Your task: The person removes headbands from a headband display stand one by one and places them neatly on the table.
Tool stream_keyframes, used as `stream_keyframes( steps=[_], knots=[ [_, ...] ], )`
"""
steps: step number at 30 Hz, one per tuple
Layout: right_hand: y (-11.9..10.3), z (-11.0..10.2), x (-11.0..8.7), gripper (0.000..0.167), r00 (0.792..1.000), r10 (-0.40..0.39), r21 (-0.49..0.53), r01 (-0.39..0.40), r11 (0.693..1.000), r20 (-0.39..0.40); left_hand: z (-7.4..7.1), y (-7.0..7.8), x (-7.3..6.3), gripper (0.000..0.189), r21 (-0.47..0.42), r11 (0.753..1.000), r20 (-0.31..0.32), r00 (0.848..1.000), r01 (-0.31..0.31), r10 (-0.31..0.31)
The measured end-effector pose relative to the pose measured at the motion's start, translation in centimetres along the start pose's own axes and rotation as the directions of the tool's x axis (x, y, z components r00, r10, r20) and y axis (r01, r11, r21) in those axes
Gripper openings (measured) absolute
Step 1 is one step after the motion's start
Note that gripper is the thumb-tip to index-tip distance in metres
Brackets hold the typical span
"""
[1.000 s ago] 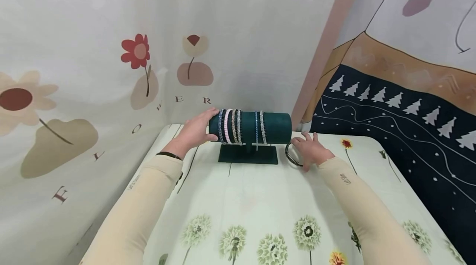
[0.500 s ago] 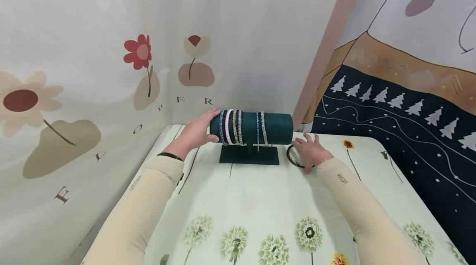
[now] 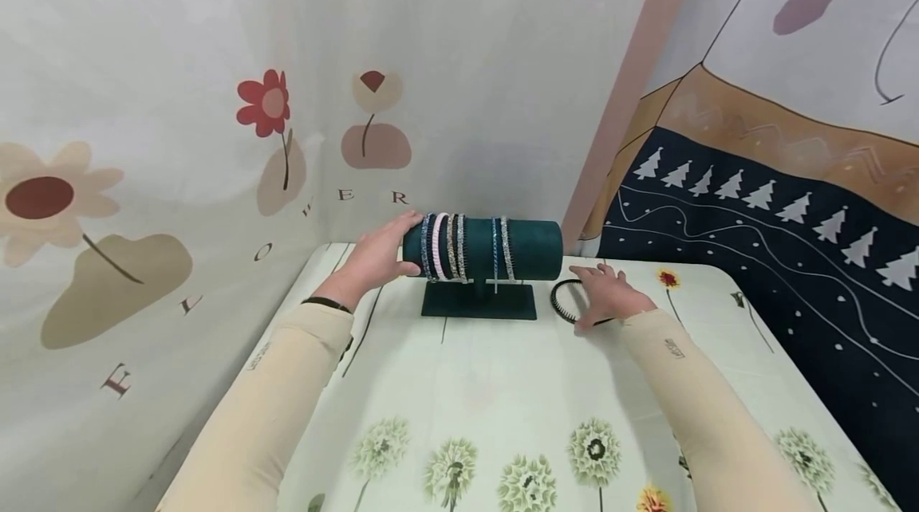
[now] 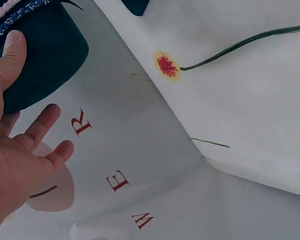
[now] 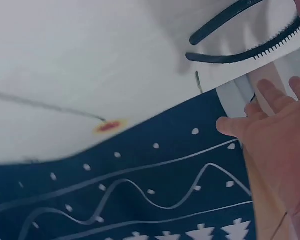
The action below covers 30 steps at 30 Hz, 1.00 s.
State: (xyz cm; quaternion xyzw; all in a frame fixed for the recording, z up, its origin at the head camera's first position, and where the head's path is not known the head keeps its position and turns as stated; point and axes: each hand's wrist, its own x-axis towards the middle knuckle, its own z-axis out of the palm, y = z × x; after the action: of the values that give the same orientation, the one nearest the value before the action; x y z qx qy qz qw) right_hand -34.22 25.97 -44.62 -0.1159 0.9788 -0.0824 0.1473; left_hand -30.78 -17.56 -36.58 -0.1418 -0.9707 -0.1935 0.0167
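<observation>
A dark green roll-shaped display stand (image 3: 534, 249) stands at the table's back. Several headbands encircle it, among them a pink headband (image 3: 436, 247), a blue glittery headband (image 3: 426, 247) and a silvery headband (image 3: 506, 249). My left hand (image 3: 369, 261) holds the roll's left end, thumb (image 4: 14, 57) in front and index finger behind; its other fingers stick out. Right of the stand is a black toothed headband (image 3: 558, 306), its free ends apart in the right wrist view. Spread fingers of my right hand (image 3: 606, 295) hover around it; whether they touch it I cannot tell.
A pale tablecloth (image 3: 488, 392) with printed flowers covers the table. Printed white curtain (image 3: 467, 97) hangs close behind and left. At the right, a dark blue cloth with white trees (image 3: 718, 249) drops beside the table edge.
My right hand has spread its fingers wider and shifted slightly right, so more of the black headband shows. The left hand and the stand keep their places.
</observation>
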Motion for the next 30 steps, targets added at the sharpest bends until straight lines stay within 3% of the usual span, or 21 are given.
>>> stream_keyframes(
  steps=[8, 15, 22, 30],
  knots=[
    [0.8, -0.1, -0.5, 0.122, 0.995, 0.0, 0.177, 0.019, 0.984, -0.104, 0.0, -0.1, 0.0, 0.098, -0.002, 1.0, 0.002, 1.0, 0.001, -0.001],
    [0.7, -1.4, -1.5, 0.129, 0.991, -0.026, 0.263, 0.059, 0.963, -0.129, 0.0, 0.0, 0.0, 0.098, -0.007, 1.0, -0.001, 1.0, -0.004, 0.004],
    [0.6, -2.7, -2.5, 0.133, 0.98, -0.09, 0.296, 0.141, 0.945, -0.179, -0.1, -0.1, 0.0, 0.098, -0.008, 1.0, -0.002, 1.0, -0.01, 0.01],
    [0.5, -3.8, -3.2, 0.132, 0.968, -0.085, 0.237, 0.141, 0.961, -0.235, -0.1, -0.1, -0.1, 0.099, -0.006, 1.0, 0.004, 1.0, -0.008, 0.008]
  ],
)
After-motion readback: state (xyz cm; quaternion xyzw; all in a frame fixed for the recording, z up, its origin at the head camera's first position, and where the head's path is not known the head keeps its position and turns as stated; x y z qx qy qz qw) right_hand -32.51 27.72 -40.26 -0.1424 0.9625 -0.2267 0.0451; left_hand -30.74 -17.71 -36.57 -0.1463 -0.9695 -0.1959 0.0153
